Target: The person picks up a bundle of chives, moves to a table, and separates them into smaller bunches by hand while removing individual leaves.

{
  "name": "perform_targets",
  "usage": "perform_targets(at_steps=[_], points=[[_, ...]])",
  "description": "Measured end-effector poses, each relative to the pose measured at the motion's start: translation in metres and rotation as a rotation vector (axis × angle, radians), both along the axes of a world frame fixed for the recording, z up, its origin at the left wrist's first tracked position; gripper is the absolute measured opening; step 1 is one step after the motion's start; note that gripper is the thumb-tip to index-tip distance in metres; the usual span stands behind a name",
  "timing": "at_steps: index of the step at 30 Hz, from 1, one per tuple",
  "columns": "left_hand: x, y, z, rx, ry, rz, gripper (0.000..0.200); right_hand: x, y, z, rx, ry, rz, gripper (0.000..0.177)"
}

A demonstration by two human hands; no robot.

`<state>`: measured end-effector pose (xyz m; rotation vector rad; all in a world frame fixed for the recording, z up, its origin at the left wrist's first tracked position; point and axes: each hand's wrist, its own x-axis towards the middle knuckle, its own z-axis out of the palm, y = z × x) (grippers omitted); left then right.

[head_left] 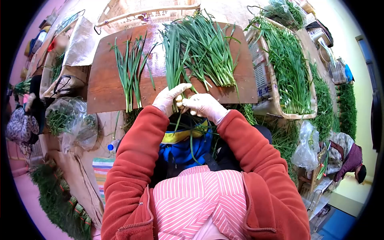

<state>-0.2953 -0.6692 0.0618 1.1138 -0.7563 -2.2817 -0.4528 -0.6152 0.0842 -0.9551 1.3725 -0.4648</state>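
Note:
A bunch of garlic chives (175,60) is in my gloved left hand (172,98), whose fingers are wrapped round its lower stalks at the board's near edge. Close beside it on the right, my gloved right hand (205,106) is closed in a pinch at the stalk ends, with the fingertips partly covering a chive stalk. A larger pile of chives (212,52) lies just beyond on the brown board (102,68), its pale ends towards me. On the board's left side rests a smaller loose bunch (129,72).
Right of the board stands a crate (276,94) heaped with chives; another crate (148,16) is behind it. Plastic bags (78,120) with greens sit at left. Tied bundles (76,208) lie on the floor. Other people (20,124) are at both sides.

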Motion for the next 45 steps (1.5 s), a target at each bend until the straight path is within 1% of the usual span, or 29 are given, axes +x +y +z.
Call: perform_targets(at_steps=[4,6,8,11,13,14,15,16,17,18,19,21,22,23,24,25,27,29,31,32,33,35,36,37,39,41,43,44,45], points=[[0.009,0.000,0.006,0.001,0.137,-0.056,0.040,-0.001,-0.005,-0.021,0.144,-0.173,-0.056,0.033],[0.013,-0.003,0.007,-0.002,0.132,-0.081,0.040,0.000,-0.006,-0.025,0.201,-0.255,-0.076,0.031],[0.014,-0.003,0.009,-0.003,0.126,-0.105,0.039,0.002,-0.006,-0.027,0.210,-0.463,-0.119,0.027],[0.014,0.000,0.016,-0.027,0.106,-0.079,0.036,0.001,-0.004,-0.032,0.215,-0.612,-0.178,0.025],[0.013,0.001,0.019,-0.117,0.002,0.057,0.033,0.001,-0.004,-0.031,0.195,-0.597,-0.225,0.025],[0.015,-0.002,0.018,-0.208,0.018,0.078,0.030,0.003,-0.003,-0.022,0.091,-0.316,-0.118,0.026],[0.017,-0.002,0.018,-0.208,-0.071,0.205,0.029,0.004,-0.001,-0.017,-0.012,-0.034,-0.012,0.026],[0.023,-0.006,0.021,-0.189,-0.042,0.249,0.029,0.005,0.003,-0.030,-0.051,0.019,0.069,0.027],[0.028,-0.012,0.023,-0.169,-0.013,0.293,0.029,0.004,0.003,-0.030,-0.114,0.139,0.415,0.026],[0.028,-0.013,0.030,-0.137,0.066,0.360,0.028,0.010,0.009,-0.029,-0.023,0.255,0.673,0.027],[0.033,-0.014,0.026,-0.128,0.272,0.353,0.028,0.018,0.017,-0.026,0.069,0.372,0.934,0.029],[0.037,-0.016,0.024,-0.038,0.170,0.449,0.029,0.022,0.028,-0.019,0.069,0.569,1.026,0.032],[0.038,-0.017,0.022,-0.034,0.166,0.453,0.029,0.022,0.022,-0.018,-0.130,0.732,0.982,0.034],[0.039,-0.017,0.021,0.069,0.185,0.446,0.032,0.016,0.020,-0.019,-0.424,0.764,0.659,0.033],[0.039,-0.017,0.021,0.169,0.206,0.439,0.036,0.011,0.013,-0.017,-0.535,0.838,0.464,0.029],[0.040,-0.017,0.018,0.166,0.207,0.442,0.036,0.006,0.005,-0.013,-0.644,0.906,0.260,0.026],[0.038,-0.017,0.015,0.220,0.363,0.263,0.036,-0.001,-0.005,-0.007,-0.632,0.937,0.088,0.024],[0.034,-0.016,0.017,0.223,0.448,0.197,0.036,-0.006,-0.009,-0.022,-0.668,0.868,0.009,0.022],[0.032,-0.013,0.018,0.209,0.553,0.122,0.035,-0.004,-0.013,-0.022,-0.874,0.596,-0.252,0.022],[0.030,-0.010,0.021,0.173,0.531,0.093,0.034,-0.005,-0.016,-0.017,-0.901,0.600,-0.267,0.026],[0.028,-0.007,0.021,0.174,0.554,0.036,0.032,-0.009,-0.017,-0.001,-0.783,0.573,-0.208,0.042],[0.022,0.001,0.027,0.152,0.508,-0.044,0.030,-0.013,-0.023,0.000,-0.986,0.670,-0.250,0.058],[0.018,0.006,0.035,0.083,0.396,-0.090,0.030,-0.016,-0.027,0.002,-1.044,0.629,-0.246,0.071],[0.017,0.008,0.033,0.064,0.368,-0.146,0.035,-0.016,-0.030,-0.003,-1.111,0.592,-0.302,0.066],[0.011,0.012,0.032,0.065,0.341,-0.238,0.033,-0.017,-0.024,0.019,-0.838,0.374,-0.202,0.057],[0.004,0.019,0.041,0.074,0.155,-0.249,0.027,-0.020,-0.023,0.010,-0.785,0.322,-0.153,0.035],[0.000,0.021,0.045,0.075,0.103,-0.282,0.024,-0.027,-0.021,0.007,-0.707,0.263,-0.097,0.030],[0.000,0.021,0.044,0.071,0.101,-0.291,0.024,-0.028,-0.019,0.013,-0.727,0.079,-0.188,0.023],[0.001,0.020,0.040,0.053,0.098,-0.317,0.026,-0.034,-0.012,0.032,-0.476,-0.022,-0.239,0.018]])
